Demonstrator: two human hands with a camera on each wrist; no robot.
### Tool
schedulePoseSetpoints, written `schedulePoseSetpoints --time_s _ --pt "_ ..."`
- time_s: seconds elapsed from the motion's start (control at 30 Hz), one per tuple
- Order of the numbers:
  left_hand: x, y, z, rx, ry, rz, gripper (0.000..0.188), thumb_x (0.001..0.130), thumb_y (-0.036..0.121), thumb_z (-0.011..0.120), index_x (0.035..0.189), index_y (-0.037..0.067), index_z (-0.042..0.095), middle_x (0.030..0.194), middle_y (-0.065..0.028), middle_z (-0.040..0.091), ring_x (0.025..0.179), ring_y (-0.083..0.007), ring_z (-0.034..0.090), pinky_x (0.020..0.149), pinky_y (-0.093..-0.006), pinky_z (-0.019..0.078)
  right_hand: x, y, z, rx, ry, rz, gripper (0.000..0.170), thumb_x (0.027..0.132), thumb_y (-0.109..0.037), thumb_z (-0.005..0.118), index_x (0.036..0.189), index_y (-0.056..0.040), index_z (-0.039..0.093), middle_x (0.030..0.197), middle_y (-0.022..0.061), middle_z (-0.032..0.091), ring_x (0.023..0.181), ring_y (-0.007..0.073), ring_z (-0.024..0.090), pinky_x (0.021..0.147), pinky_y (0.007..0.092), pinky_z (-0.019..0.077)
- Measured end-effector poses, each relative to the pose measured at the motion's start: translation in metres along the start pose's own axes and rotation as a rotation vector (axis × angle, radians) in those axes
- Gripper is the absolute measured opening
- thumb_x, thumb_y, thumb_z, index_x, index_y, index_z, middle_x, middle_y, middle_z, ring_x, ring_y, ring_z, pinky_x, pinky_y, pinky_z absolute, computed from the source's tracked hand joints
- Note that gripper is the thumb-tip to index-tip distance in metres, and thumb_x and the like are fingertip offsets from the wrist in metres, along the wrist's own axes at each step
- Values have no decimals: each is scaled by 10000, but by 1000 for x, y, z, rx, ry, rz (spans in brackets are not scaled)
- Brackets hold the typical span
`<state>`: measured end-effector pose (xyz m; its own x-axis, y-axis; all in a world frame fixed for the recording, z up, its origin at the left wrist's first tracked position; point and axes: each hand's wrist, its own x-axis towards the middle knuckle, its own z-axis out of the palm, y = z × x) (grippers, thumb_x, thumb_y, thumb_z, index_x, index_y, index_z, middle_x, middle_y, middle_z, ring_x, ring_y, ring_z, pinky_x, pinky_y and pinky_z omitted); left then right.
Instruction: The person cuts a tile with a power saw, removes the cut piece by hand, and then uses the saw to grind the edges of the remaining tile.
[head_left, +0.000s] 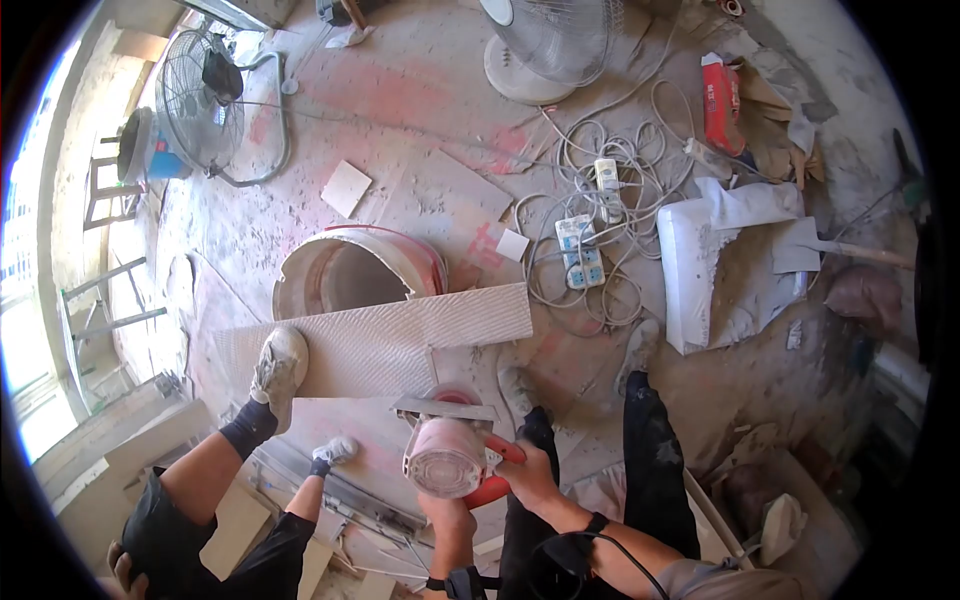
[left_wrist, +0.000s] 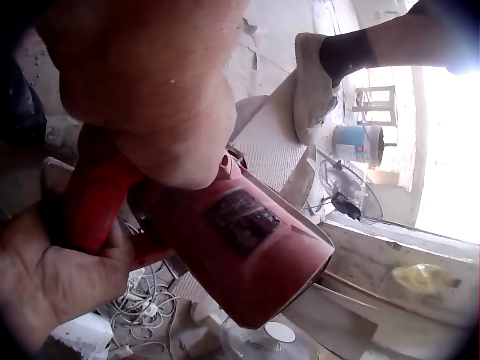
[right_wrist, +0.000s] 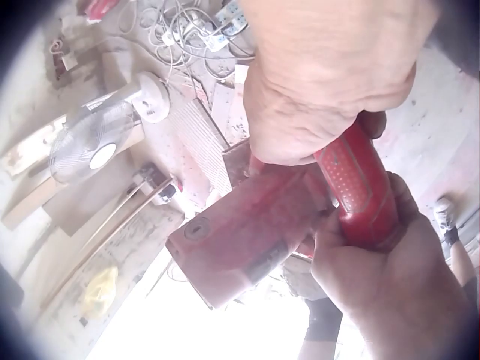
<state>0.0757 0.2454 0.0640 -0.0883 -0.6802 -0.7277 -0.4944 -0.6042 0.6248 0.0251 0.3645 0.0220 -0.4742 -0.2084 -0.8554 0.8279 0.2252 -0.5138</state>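
The left hand (head_left: 447, 515) and right hand (head_left: 532, 477) both grasp the red handle (right_wrist: 356, 184) of a power saw (head_left: 445, 460), beside the ribbed slab's (head_left: 370, 360) near edge; contact is unclear. It looks rigid, motor-heavy, perhaps dust-slick, best held by that handle, clear of the metal plate (head_left: 460, 409).

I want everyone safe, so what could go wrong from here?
The pale, dusty lace-up shoe on the off-white, ribbed slab is near the red, dust-coated power tool, so a slip might injure its wearer. That slab could also shift or crack under the shoe. The tangled, pale cables might trip someone.
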Motion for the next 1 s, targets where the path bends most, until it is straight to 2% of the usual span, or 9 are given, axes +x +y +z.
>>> schedulePoseSetpoints --time_s 0.03,0.13,0.23,0.27,0.37,0.47,0.57,0.7,1.0 --pt "-2 0 0 -9 15 -19 381 882 150 690 1238 99 564 1075 -26 621 899 -162 615 706 -308 514 -3 -4 -1 -13 -4 -4 140 747 -106 673 807 1 604 744 32 584 732 99 542 672 292 465" --pt "-1 -4 0 -66 -46 43 348 883 147 688 1209 104 572 1050 -21 615 879 -155 604 690 -305 503 -3 -12 -3 -67 -8 -75 145 757 -112 659 816 10 607 736 27 580 707 97 531 649 288 458" --pt "18 -11 -10 -80 -78 49 443 929 193 671 1315 24 532 1206 -73 622 1070 -184 620 907 -343 530 6 -17 3 -1 -35 -47 154 770 -122 644 818 19 605 728 24 577 684 96 521 623 284 450" --pt "24 -12 -12 -116 -52 11 439 938 181 661 1331 44 520 1230 -67 609 1097 -180 605 926 -340 518 10 -18 5 -1 -30 -71 159 776 -126 634 827 23 609 724 27 578 667 93 516 606 281 446" --pt "27 1 -5 -25 -108 40 437 945 179 653 1342 59 514 1238 -57 604 1087 -179 607 921 -340 519 14 -30 6 -11 -47 -15 163 775 -123 634 837 27 615 729 32 584 677 93 519 613 285 449" --pt "28 -10 -12 -32 -80 -5 436 941 187 661 1337 70 521 1216 -51 611 1065 -173 613 894 -334 527 17 -15 9 -58 -5 -53 187 759 -167 636 808 12 616 691 146 616 659 221 597 640 371 478" --pt "14 -9 -3 -161 36 -29 342 845 139 720 1167 124 605 1020 4 615 840 -146 589 679 -326 505 6 -17 6 -85 10 -61 169 747 -145 643 802 13 619 683 162 617 650 239 607 637 377 483" --pt "-2 -5 0 -115 38 -19 408 843 157 726 1227 124 593 1091 1 618 893 -149 592 700 -321 506 1 -1 5 -97 23 -85 152 744 -129 649 802 9 626 681 177 624 645 256 625 628 388 487" --pt "-8 -34 -23 -174 -26 -36 403 887 225 702 1252 133 557 1108 -25 615 948 -187 615 769 -362 545 -7 5 -4 -140 -5 -202 140 754 -124 658 808 -2 615 705 198 615 649 329 624 636 397 493"
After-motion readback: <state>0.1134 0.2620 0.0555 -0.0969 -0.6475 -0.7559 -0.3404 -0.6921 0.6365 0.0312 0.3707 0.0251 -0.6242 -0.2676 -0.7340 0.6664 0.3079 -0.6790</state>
